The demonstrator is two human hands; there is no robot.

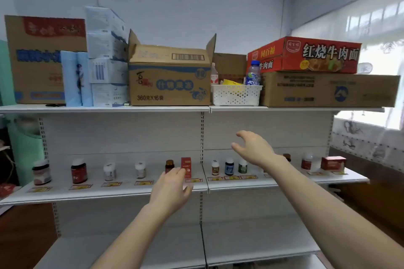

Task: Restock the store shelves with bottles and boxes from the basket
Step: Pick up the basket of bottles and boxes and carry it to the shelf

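White metal shelving fills the view, with a bare lower shelf (251, 244) nearest, under both forearms.

Above it, the left hand (171, 185) reaches to the front of the middle shelf (131, 192). Its fingers are relaxed and only lightly bent, gripping nothing. The fingertips overlap the foot of a small red box (186, 167) and a brown bottle (169, 165) beside it; whether they touch either one I cannot tell. The red box stands upright on its short end, long axis vertical, printed face forward.

The right hand (253, 148) is raised higher, in front of the back panel between the middle and top shelves. Its fingers are spread and loosely curved, its thumb is apart from them, and it holds nothing.

Along the middle shelf a row of small bottles stands upright, well spaced, each behind a price tag — a second red box (333, 162) lies on its side at the far right.

Farther up, on the top shelf (105, 109), a white perforated basket (236, 95) sits between an open cardboard carton (170, 76) and a stack of two cartons, the upper one red (306, 55). In the basket a blue-capped bottle (253, 73) and a clear bottle with a red label (214, 74) stand upright — a yellow pack (231, 82) lies between them.
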